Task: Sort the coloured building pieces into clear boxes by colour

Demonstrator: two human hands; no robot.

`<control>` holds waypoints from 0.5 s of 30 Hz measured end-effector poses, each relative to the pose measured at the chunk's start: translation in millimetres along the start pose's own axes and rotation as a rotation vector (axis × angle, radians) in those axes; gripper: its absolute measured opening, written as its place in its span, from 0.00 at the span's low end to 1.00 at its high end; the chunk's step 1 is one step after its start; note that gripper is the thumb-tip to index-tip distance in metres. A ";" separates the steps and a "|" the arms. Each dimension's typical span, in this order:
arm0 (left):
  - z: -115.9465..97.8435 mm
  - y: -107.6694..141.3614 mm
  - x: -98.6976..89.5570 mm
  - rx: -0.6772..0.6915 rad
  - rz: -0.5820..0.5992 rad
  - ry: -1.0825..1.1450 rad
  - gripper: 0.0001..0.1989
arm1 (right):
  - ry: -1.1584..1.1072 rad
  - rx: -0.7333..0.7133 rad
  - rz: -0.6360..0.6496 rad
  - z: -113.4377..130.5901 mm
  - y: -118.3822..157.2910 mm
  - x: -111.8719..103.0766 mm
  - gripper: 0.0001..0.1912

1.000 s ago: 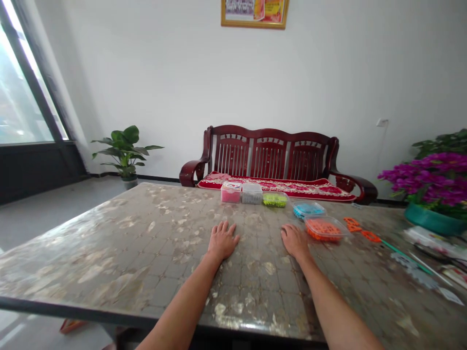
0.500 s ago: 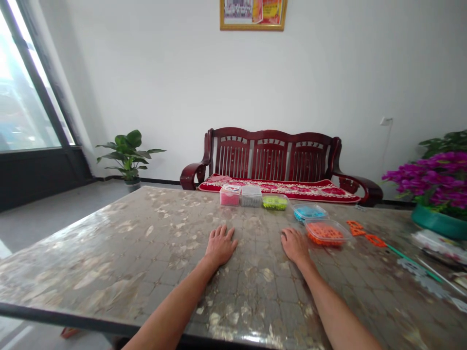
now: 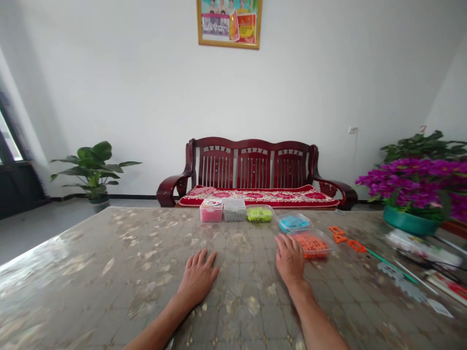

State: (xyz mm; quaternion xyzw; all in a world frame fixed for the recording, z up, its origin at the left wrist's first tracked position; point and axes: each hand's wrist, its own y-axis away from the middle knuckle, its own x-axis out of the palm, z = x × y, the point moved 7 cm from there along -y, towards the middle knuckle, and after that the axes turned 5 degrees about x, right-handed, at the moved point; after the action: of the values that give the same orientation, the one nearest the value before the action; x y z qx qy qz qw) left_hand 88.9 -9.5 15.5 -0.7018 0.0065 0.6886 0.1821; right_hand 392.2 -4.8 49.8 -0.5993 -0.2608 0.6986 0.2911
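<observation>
Resting on the patterned tabletop, my left hand (image 3: 199, 277) lies flat with fingers spread and holds nothing. My right hand (image 3: 290, 258) is beside the clear tub of orange pieces (image 3: 313, 244), overlapping its left edge in view; whether it touches the tub I cannot tell. Its fingers are stretched out, with no object in them. Behind the hands stand a box of pink pieces (image 3: 211, 214), a box of grey pieces (image 3: 234, 213), a tub of yellow-green pieces (image 3: 259, 214) and a tub of blue pieces (image 3: 294, 222).
Orange flat pieces (image 3: 337, 234), a green stick (image 3: 392, 266) and grey toothed pieces (image 3: 401, 281) lie on the right of the table (image 3: 120, 253). Purple flowers (image 3: 419, 182) in a teal pot (image 3: 412, 221) stand behind them. A red wooden bench (image 3: 253, 165) is beyond.
The view has turned to the right and tilted slightly up. My right hand has come up off its earlier spot toward the orange tub; my left hand stays flat on the table.
</observation>
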 end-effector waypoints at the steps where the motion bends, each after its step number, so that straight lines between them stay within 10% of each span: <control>1: 0.1 0.6 0.7 0.005 0.002 0.001 0.23 | 0.036 0.018 -0.047 -6.3 -1.2 -4.2 0.23; 15: 3.8 2.2 15.7 0.081 0.011 0.074 0.23 | 0.202 0.153 -0.058 -49.1 -4.7 -8.8 0.12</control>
State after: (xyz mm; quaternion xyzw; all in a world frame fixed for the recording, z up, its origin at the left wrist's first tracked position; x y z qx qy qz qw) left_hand 85.4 -6.7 -0.2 -0.7187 0.0449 0.6625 0.2066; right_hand 442.2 -7.1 52.1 -0.6348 -0.1934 0.6438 0.3810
